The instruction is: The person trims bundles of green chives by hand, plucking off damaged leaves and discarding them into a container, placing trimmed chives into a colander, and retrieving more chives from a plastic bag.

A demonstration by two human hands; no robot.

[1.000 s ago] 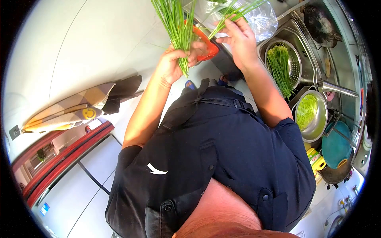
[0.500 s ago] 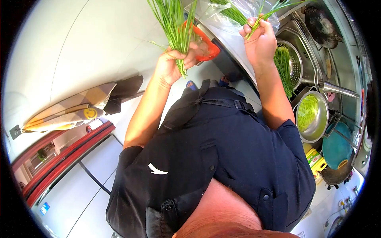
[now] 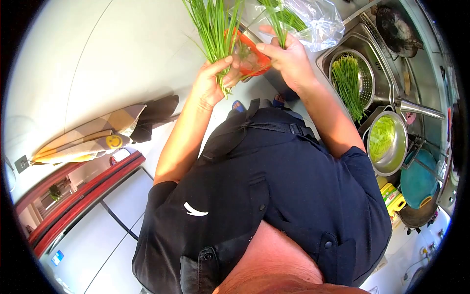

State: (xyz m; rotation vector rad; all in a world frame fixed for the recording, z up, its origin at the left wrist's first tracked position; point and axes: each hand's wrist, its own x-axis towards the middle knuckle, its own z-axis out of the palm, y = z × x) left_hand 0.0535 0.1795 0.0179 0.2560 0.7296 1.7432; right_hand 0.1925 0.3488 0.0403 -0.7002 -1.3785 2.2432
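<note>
My left hand (image 3: 211, 82) is closed around the lower ends of a thick bunch of chives (image 3: 211, 34), whose long green blades fan upward. Held in the fingers of my right hand (image 3: 293, 62) is a smaller bunch of chives (image 3: 278, 24), close to the left hand. Below and between the hands is a bin lined with a red bag (image 3: 262, 62), partly hidden behind the left fingers. Just beyond my right hand, more chives (image 3: 293, 20) lie in a clear plastic bag (image 3: 327, 27) on the counter.
At the right, chives (image 3: 346, 81) lie across a perforated metal colander (image 3: 367, 78) in the sink (image 3: 383, 63). Nearer, a metal pan (image 3: 399, 147) holds pale green shreds. A dark wok (image 3: 396, 29), a teal lid (image 3: 418, 181) and a yellow bottle (image 3: 390, 196) stand farther along.
My right hand has moved left and down from the plastic bag toward the left hand, bringing the smaller bunch with it. The left hand stays nearly still.
</note>
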